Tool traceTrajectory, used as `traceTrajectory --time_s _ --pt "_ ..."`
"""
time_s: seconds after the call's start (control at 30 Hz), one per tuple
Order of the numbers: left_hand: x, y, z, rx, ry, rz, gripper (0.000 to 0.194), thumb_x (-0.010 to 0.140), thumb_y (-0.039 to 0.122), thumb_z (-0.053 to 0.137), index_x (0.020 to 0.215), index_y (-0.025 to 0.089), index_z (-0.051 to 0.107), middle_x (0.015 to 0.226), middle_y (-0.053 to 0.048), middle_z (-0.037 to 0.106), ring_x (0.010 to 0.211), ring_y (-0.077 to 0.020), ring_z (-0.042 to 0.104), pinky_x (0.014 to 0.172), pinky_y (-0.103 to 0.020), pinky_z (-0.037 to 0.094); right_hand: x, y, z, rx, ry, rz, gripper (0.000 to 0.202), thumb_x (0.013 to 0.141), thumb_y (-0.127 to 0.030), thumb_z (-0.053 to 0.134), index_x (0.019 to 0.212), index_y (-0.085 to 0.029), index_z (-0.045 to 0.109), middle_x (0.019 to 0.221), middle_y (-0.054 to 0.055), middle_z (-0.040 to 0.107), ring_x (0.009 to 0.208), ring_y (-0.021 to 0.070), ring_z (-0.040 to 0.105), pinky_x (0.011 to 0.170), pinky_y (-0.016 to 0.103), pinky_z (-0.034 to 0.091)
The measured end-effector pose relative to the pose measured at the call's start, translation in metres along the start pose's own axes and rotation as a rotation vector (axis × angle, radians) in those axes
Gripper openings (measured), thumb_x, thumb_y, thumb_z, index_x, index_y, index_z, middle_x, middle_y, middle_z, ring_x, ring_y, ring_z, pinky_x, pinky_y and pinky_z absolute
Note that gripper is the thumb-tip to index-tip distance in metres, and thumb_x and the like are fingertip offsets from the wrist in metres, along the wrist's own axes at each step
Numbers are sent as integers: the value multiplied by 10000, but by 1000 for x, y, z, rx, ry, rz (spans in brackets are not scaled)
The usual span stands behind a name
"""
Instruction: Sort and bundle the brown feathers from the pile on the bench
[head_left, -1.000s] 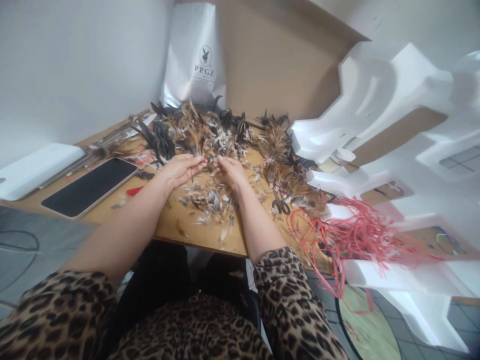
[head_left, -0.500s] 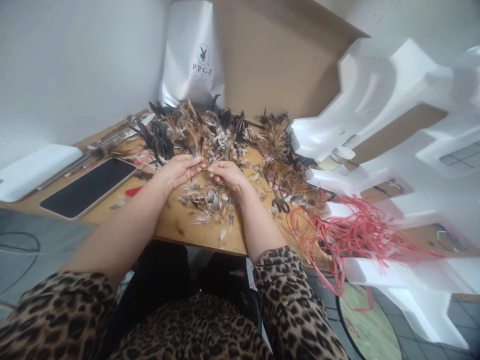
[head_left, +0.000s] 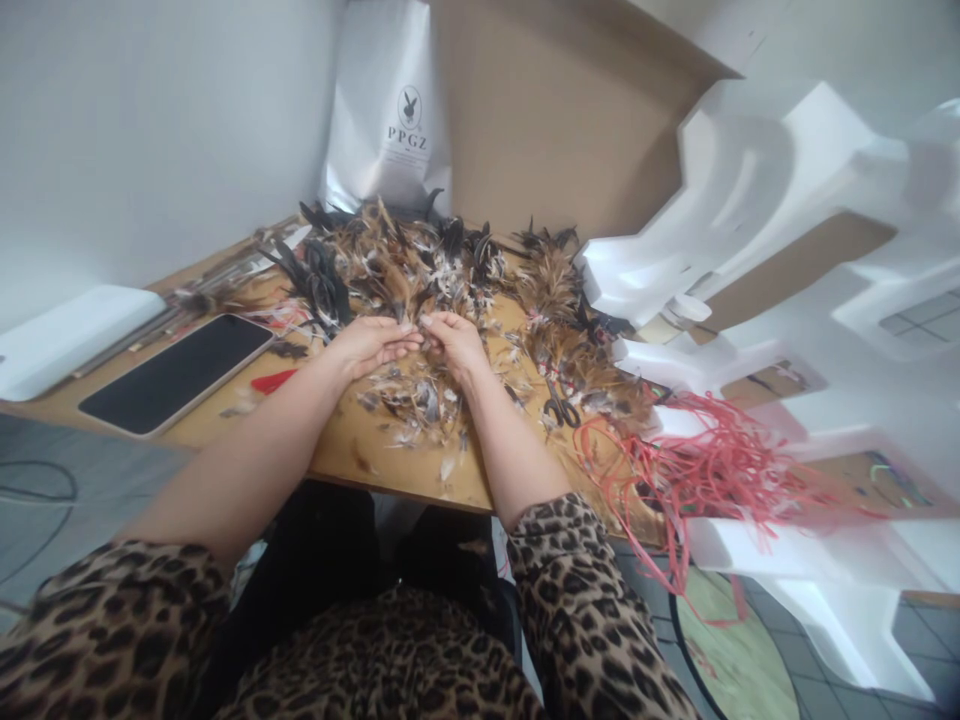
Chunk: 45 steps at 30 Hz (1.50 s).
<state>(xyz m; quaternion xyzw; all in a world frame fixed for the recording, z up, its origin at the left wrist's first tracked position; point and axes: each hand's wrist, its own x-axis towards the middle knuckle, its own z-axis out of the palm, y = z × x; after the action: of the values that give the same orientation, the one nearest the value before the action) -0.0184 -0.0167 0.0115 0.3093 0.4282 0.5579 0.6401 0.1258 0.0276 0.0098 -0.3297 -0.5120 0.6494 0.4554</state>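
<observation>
My left hand (head_left: 381,343) and my right hand (head_left: 453,342) meet fingertip to fingertip over the table. Both are closed in a pinch on a thin, brownish piece that looks like a feather, mostly hidden by the fingers. Just beyond them lies a heap of brown and white feathers (head_left: 375,255), with a bunch of black feathers (head_left: 319,285) at its left. Loose feather bits (head_left: 420,400) are scattered on the tabletop beneath my hands. Scissors with black handles (head_left: 561,407) lie to the right, beside more brown feather bunches (head_left: 581,365).
A phone (head_left: 176,375) and a white box-like object (head_left: 75,335) lie at left, near a red piece (head_left: 271,381). Pink-red strips (head_left: 720,470) tangle over white foam pieces (head_left: 817,555) at right. A silver bag (head_left: 382,110) stands behind, against brown cardboard (head_left: 547,110).
My fingertips have drawn closer together, and both hands have shifted slightly; the right hand's fingers now point farther up and away. The things on the table have not moved.
</observation>
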Motion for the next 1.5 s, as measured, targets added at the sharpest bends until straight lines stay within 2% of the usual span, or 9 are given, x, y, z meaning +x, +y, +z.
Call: traceTrajectory --time_s 0.27,0.53,0.7,0.87,1.03,1.33,1.5 --pt "2 -1 -1 -39 27 15 33 692 65 680 708 41 664 674 -131 688 546 -110 647 505 -147 506 -3 -3 5 60 -1 49 305 575 -365 749 699 -159 562 467 -79 462 423 24 361 404 156 248" --pt "4 -2 -2 -55 33 19 44 700 66 673 732 37 669 716 -145 697 572 -118 656 502 -145 504 -2 -4 4 99 -38 66 324 558 -367 761 685 -149 558 467 -80 447 424 16 338 403 152 217" --pt "2 -2 0 -48 -4 2 42 708 62 667 728 25 668 704 -147 693 541 -109 648 484 -134 498 -2 -1 4 40 11 31 335 559 -400 755 688 -151 572 440 -82 439 404 23 336 397 166 219" --pt "0 -2 1 -26 -31 -18 26 708 63 667 695 41 661 686 -136 692 523 -102 640 481 -129 497 -2 3 6 2 61 -26 317 566 -399 743 695 -159 581 460 -77 469 426 32 366 414 176 249" --pt "1 -3 1 -9 -35 -18 65 710 54 661 648 53 640 626 -104 670 496 -83 619 482 -121 489 -2 4 8 3 80 -20 293 580 -382 728 689 -158 574 499 -66 515 450 34 408 447 174 296" --pt "3 -2 -1 0 -9 32 106 697 35 661 600 58 625 568 -82 638 457 -66 581 458 -116 465 -5 0 9 -10 60 -5 284 571 -354 737 696 -158 573 525 -55 547 455 40 422 442 174 300" --pt "2 -1 0 -21 7 26 88 692 19 659 616 52 628 576 -87 640 449 -64 575 450 -116 460 -7 -1 9 -101 55 -33 269 568 -346 733 678 -155 578 514 -61 531 475 42 419 471 180 314"
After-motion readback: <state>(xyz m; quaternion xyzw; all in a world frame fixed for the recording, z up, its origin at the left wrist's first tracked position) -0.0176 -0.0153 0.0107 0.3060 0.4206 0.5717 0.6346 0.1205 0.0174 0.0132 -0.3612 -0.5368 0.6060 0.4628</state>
